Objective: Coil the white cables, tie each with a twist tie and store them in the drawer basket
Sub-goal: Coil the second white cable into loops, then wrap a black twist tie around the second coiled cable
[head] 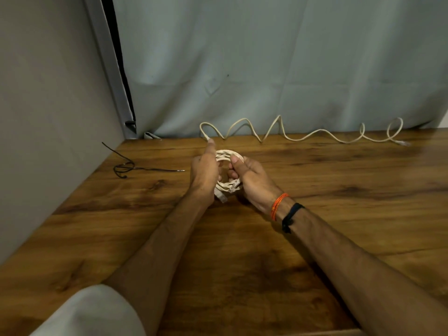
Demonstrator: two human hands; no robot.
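Both forearms bare, reaching in from 6 o'clock and converging toward the middle. Left hand (203, 174) turned back-up, fingers curled round the 9 o'clock side of a coiled white cable (229, 172), one finger stretched out toward 12 o'clock. Right hand (252, 180) at the 3 o'clock side, thumb pressed on the top of the coil, fingers wrapped underneath. Orange thread band (278, 206) and black band (292, 215) round the right wrist. Pale sleeve (92, 314) at 7 o'clock.

coiled cable (228, 157): cream-white | table (315, 180): brown woodgrain | twist tie (126, 166): black | curtain (266, 57): grey-green
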